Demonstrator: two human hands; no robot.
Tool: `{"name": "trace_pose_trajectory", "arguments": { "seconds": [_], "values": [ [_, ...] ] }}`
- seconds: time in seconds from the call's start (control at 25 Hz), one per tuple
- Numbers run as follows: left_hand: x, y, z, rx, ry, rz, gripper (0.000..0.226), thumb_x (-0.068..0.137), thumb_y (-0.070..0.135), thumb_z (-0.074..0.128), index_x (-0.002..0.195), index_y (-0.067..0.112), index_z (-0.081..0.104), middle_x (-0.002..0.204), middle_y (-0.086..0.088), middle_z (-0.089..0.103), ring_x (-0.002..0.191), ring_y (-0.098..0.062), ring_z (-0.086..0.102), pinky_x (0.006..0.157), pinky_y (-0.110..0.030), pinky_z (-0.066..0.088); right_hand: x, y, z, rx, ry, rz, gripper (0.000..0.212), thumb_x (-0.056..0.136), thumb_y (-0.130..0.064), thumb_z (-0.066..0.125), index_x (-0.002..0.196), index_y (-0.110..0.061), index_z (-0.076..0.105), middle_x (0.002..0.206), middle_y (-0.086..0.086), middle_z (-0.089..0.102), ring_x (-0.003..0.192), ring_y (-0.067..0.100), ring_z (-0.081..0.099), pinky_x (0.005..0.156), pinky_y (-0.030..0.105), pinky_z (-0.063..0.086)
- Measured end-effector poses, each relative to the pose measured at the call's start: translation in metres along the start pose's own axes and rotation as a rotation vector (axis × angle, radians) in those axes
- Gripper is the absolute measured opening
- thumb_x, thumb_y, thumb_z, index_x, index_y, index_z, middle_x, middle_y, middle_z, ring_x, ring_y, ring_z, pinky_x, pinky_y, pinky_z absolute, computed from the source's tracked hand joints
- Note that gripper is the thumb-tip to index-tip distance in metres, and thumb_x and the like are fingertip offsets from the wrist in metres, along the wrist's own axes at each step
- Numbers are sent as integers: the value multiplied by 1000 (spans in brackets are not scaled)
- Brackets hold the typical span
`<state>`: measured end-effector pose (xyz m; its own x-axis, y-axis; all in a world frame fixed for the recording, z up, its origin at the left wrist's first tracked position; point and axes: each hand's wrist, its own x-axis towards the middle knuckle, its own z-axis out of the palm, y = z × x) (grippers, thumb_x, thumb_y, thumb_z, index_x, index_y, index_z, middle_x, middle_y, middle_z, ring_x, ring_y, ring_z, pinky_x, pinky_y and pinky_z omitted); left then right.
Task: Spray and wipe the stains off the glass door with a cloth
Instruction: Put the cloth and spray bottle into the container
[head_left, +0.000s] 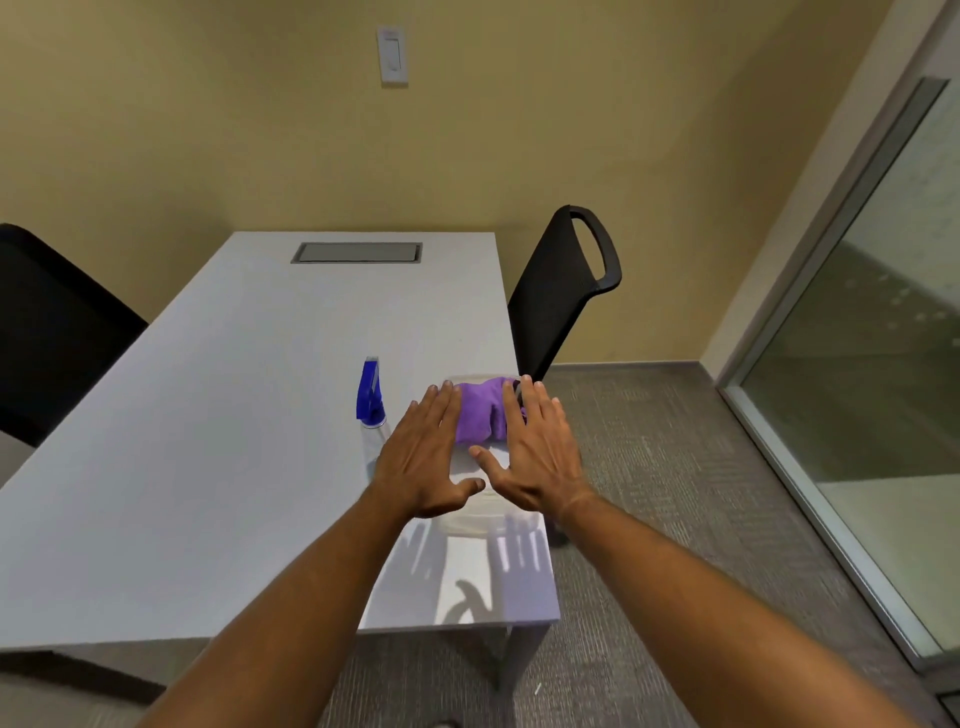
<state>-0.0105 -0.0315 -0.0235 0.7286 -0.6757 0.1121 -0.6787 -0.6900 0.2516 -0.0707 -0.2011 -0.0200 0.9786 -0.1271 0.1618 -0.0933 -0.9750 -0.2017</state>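
Between 2 spread, empty hands, left hand (423, 457) and right hand (535, 449), lies the purple cloth (480, 410); spray bottle (373, 410) stands just left.

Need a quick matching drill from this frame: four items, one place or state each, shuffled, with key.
Items:
1. spray bottle
2. cloth
3. chair
4. glass door

Places:
A. far right of the view, past the carpet
B. in a clear tub at the table's right edge, between the two hands
C. standing on the table, just left of the left hand
D. at the table's right side, back toward the wall

Pairs: 1-C, 2-B, 3-D, 4-A

Both hands are open and flat, right hand included, holding nothing.
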Motion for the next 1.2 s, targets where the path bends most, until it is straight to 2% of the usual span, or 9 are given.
{"name": "trace_pose_trajectory", "arguments": {
  "seconds": [0.2, 0.4, 0.52, 0.6, 0.68, 0.8, 0.96, 1.12, 1.2],
  "values": [
    [-45, 9, -14, 20, 15, -50, 106, 76, 71, 41, 151, 17, -13, 163, -3, -10, 151, -20, -7, 120, -34, -2, -24, -18, -1, 53, 38, -33, 100, 82, -76, 20, 157, -12, 8, 164, 18, 9, 151, 36, 10, 121, 47, 7],
    [-81, -4, -27, 117, -38, -90, 108, 75, 74, 37, 153, 17, -13, 163, -1, -12, 151, -19, -7, 120, -32, 0, -37, -45, 5, 97, 53, -74, 100, 83, -77, 21, 157, -13, 2, 165, 12, 2, 152, 31, 2, 119, 38, -6],
    [-98, -16, -32, 84, -27, -118, 106, 76, 75, 37, 154, 18, -7, 164, 0, -9, 152, -18, -3, 119, -30, -1, -37, -63, 11, 128, 43, -89, 106, 78, -84, 6, 157, -13, -1, 165, 10, -4, 153, 29, -2, 119, 37, -9],
    [-106, -24, -34, 73, -40, -139, 102, 79, 71, 43, 155, 20, -3, 164, 2, -5, 152, -17, 1, 121, -32, 6, -34, -73, 16, 153, 39, -84, 114, 70, -87, -9, 157, -13, -2, 165, 10, -4, 153, 29, -3, 119, 37, -8],
    [-110, -36, -35, 51, -55, -165, 95, 83, 65, 51, 155, 23, 6, 165, 2, 6, 151, -18, 12, 121, -34, 14, -29, -84, 24, 170, 18, -59, 118, 67, -89, -10, 157, -12, -3, 165, 11, -3, 153, 28, -3, 119, 38, -7],
    [-106, -61, -38, 18, -79, -229, 83, 86, 56, 56, 153, 24, 19, 161, 1, 22, 147, -20, 26, 118, -36, 24, -19, -102, 37, 209, -44, 12, 105, 78, -81, 18, 156, -14, -4, 166, 9, -2, 153, 26, -1, 120, 36, -1],
    [-79, -106, -37, -113, -131, -298, 75, 87, 42, 63, 150, 22, 27, 157, 0, 31, 142, -19, 33, 115, -39, 34, -2, -123, 59, 259, -157, 145, 97, 87, -69, 43, 157, -17, 1, 166, 5, 6, 153, 24, 8, 121, 36, 11],
    [-43, -134, -20, -284, -232, -320, 62, 87, 29, 67, 142, 20, 40, 146, -1, 47, 128, -19, 49, 108, -37, 44, 19, -139, 81, 358, -210, 361, 84, 89, -60, 57, 154, -21, 21, 160, 2, 30, 144, 23, 33, 116, 37, 32],
    [-28, -140, -11, -350, -234, -296, 54, 87, 25, 67, 136, 19, 46, 136, -3, 56, 116, -18, 56, 101, -35, 49, 26, -144, 90, 387, -172, 438, 80, 84, -60, 63, 148, -21, 35, 151, 2, 45, 135, 21, 46, 111, 36, 41]
  ]
}}
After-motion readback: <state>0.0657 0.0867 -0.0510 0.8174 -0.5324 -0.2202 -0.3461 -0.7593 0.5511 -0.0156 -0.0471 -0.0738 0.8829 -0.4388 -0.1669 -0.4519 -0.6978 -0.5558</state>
